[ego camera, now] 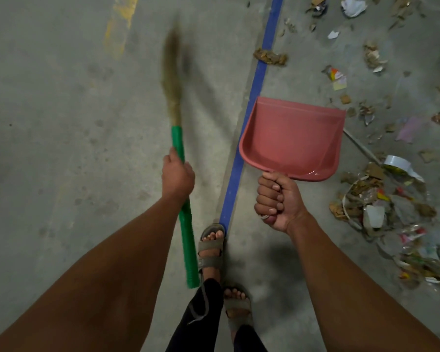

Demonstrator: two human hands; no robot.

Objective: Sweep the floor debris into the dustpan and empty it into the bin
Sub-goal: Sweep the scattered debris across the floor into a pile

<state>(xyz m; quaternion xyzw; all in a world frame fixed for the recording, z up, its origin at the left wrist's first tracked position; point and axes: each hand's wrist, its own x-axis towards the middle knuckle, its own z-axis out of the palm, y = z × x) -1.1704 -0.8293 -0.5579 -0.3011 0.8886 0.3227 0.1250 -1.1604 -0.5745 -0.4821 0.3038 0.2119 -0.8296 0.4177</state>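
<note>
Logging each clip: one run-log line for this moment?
left hand: grips green-handled grass broom | right hand: grips empty pink plastic dustpan | debris: unswept

Broom head point(172, 72): smearing into a motion blur, bristles not showing singly.
Dustpan point(292, 138) handle: lying hidden inside the right hand point(277, 201).
Litter point(391, 207): running off the right edge, small scraps blurring past telling.
Both forearms: getting cut off by the bottom edge.

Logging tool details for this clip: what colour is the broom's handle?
Green, with a ribbed look; the broom handle shows clearly in the head view, gripped by the left hand.
</note>
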